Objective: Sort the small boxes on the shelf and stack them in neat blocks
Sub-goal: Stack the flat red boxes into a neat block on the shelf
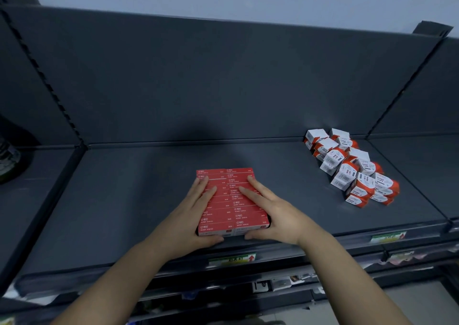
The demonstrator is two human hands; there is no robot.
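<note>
Red boxes (224,215): 2-column block, mid-shelf (136,188), near front edge.
Left hand (193,215): flat on block, fingers straight.
Right hand (270,213): likewise.
White boxes (352,168): loose heap, right.

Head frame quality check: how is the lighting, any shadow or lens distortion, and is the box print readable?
Head view: dim, bluish, even light, no glare; a soft shadow lies on the shelf behind the red boxes; the wide-angle lens bows the shelf edges; print on the red boxes is soft, on the white-and-orange boxes too small to read.
</note>
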